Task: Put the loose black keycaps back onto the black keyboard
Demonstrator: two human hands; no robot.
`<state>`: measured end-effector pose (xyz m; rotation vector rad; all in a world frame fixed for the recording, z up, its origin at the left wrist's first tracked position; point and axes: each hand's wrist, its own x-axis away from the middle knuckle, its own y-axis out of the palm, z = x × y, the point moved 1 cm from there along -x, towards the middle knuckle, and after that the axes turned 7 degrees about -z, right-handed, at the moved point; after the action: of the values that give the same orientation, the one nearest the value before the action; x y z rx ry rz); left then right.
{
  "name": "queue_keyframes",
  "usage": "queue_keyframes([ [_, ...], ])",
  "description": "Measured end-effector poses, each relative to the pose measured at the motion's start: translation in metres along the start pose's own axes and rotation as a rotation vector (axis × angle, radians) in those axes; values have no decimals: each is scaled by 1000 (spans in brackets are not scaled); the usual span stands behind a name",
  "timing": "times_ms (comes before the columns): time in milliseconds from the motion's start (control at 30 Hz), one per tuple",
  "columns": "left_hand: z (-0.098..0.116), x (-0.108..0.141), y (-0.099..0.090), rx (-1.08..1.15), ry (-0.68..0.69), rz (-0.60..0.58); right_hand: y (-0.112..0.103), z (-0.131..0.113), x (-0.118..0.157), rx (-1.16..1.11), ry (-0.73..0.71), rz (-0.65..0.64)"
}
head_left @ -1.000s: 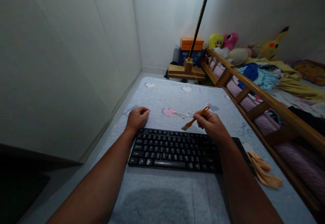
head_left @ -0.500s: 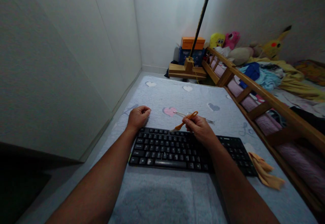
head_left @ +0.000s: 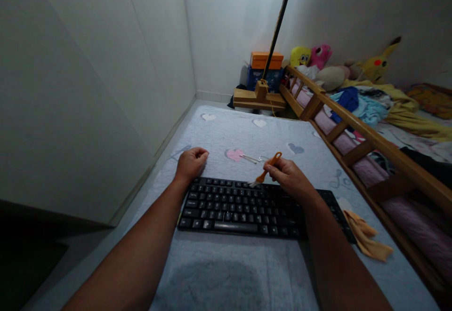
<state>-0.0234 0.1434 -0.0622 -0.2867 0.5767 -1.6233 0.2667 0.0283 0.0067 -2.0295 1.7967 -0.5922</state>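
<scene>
A black keyboard [head_left: 233, 207] lies flat across the cloth-covered surface in front of me. My right hand [head_left: 287, 175] pinches a small orange brush [head_left: 267, 171] by its handle, the pale bristles pointing down at the keyboard's top row of keys. My left hand [head_left: 192, 161] is closed and rests at the keyboard's upper left corner; its fingers curl inward and nothing shows in them. Beyond the keyboard lie thin white cotton swabs [head_left: 250, 159], close to the brush. My right forearm covers part of the keyboard's right side.
An orange cloth [head_left: 367, 236] lies crumpled by the keyboard's right end. The wooden bed rail [head_left: 353, 134] runs along the right, with plush toys and clothes behind it. Tall white cabinet doors [head_left: 116, 66] stand on the left. At the back is a wooden stand [head_left: 259, 96] with a black pole.
My right hand has moved a little to the right along the top row of keys with the brush, uncovering more of the cotton swabs. My left hand has stayed in place.
</scene>
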Motion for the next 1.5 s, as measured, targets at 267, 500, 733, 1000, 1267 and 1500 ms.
queue_keyframes([
  [267, 0, -1, 0, 2, 1, 0, -13, -4, 5, 71, -32, 52],
  [500, 1, -1, 0, -2, 3, -4, -10, -15, 16, -94, -87, 152],
  [733, 0, -1, 0, -17, 9, -8, 27, -22, 34, -260, -144, 105],
  [1000, 0, -2, 0, -27, 14, -13, 50, -14, 32, -304, -130, 43],
  [1267, 0, -1, 0, -21, 11, -15, 42, -11, 32, -78, -171, 89],
  [1500, -1, -1, 0, -29, 2, -19, 31, -18, 35, 86, -265, 136],
])
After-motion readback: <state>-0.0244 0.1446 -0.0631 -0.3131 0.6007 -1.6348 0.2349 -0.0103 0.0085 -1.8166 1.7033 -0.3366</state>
